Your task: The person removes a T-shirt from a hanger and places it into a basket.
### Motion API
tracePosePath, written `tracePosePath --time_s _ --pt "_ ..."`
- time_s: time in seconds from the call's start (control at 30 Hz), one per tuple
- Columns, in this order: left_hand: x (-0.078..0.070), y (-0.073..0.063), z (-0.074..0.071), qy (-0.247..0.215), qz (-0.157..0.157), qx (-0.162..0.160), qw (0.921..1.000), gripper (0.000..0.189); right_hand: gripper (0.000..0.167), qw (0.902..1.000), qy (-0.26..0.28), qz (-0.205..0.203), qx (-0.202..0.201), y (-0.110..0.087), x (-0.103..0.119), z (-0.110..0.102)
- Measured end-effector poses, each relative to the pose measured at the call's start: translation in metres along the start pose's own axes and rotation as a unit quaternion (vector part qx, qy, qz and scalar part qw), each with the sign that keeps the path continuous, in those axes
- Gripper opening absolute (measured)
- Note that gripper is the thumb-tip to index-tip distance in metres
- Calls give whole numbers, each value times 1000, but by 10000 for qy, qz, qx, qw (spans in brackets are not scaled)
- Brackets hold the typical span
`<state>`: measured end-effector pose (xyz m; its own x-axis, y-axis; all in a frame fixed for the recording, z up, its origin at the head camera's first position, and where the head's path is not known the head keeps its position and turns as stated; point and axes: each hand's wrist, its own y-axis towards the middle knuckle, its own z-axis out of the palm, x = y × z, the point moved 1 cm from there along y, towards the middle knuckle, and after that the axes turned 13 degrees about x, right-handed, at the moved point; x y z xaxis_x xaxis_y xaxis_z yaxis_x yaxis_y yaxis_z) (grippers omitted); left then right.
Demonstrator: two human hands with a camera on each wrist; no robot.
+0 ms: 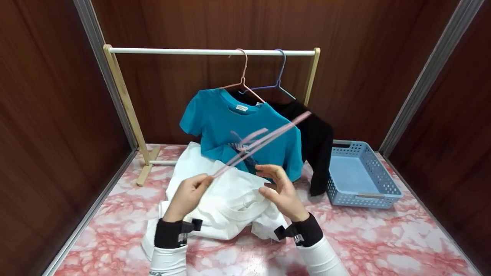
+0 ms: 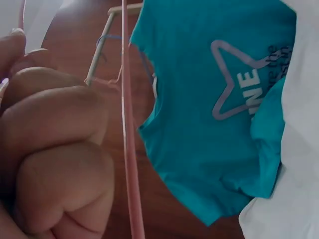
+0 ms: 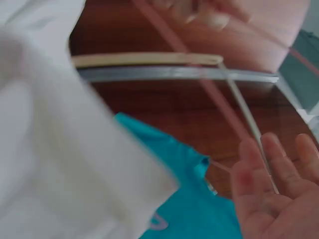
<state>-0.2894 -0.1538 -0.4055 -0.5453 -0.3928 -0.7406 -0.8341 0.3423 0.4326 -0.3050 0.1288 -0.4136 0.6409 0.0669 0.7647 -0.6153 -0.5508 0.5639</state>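
A pink clothes hanger [image 1: 301,118], blurred in the head view, slants up to the right in front of the turquoise T-shirt. My left hand [image 1: 190,193] grips it by its lower left end, fingers curled. Its pink bar [image 2: 128,119] runs past my knuckles in the left wrist view. To the right, my right hand [image 1: 282,191] is raised below the hanger with fingers spread and loosely bent, holding nothing. Under both hands a white garment [image 1: 230,188] lies rumpled on the table, its neckline toward me.
Behind stands a rack with a white rail [image 1: 172,51]. A turquoise T-shirt [image 1: 209,115] hangs there on a pink hanger, and a black garment [image 1: 322,142] on a blue one. At the right sits a light-blue basket [image 1: 383,180]. Brown panels [image 1: 46,115] enclose the table.
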Motion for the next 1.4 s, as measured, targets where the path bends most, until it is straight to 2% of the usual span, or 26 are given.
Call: tracePosePath --time_s 0.1,0.23,0.33,0.47,0.63,0.73,0.8,0.9,1.0,1.07,1.13,1.2,1.23,1.3,1.4 --pt "0 -7 -13 -34 -158 -289 9995 40 77 9944 -756 696 235 -1 -12 3" --pt "2 -18 -32 -59 -686 -617 9957 38 104 9785 -1397 1273 822 -2 -30 8" --pt "2 -25 -44 -77 -1038 -894 9905 39 117 9608 -1839 1716 1165 -4 -44 13" --pt "1 -32 -55 -327 -1246 -1403 9817 44 128 9346 -2326 2288 1417 -4 -60 23" --pt "-2 -32 -60 -655 -1468 -2133 9637 44 135 9008 -2670 2986 1676 3 -74 36" --pt "-4 -31 -60 -916 -1624 -2315 9548 40 138 8746 -2991 3367 1795 11 -81 40" --pt "-5 -32 -60 -1322 -1743 -2333 9475 36 139 8554 -3200 3586 1931 16 -85 41" --pt "-7 -34 -61 -2053 -1809 -2266 9348 31 136 8297 -3534 3686 2252 19 -90 44" --pt "-10 -31 -63 -2511 -1833 -2115 9266 30 122 8143 -3903 3531 2446 19 -93 46" --pt "-11 -25 -67 -2588 -1773 -2021 9278 29 93 8083 -4200 3306 2469 20 -94 45" --pt "-13 -17 -71 -2697 -1688 -1928 9282 28 58 8099 -4344 3073 2469 21 -93 42" --pt "-14 -9 -76 -2749 -1641 -1881 9285 27 30 8226 -4264 2895 2402 24 -90 36" --pt "-15 -5 -79 -2722 -1644 -1858 9297 26 24 8335 -4163 2805 2310 26 -89 33" --pt "-16 4 -86 -2705 -1670 -1831 9303 26 19 8625 -3797 2698 1978 31 -82 24" --pt "-17 16 -96 -2614 -1757 -1845 9310 25 12 9087 -3268 2347 1109 44 -64 9"
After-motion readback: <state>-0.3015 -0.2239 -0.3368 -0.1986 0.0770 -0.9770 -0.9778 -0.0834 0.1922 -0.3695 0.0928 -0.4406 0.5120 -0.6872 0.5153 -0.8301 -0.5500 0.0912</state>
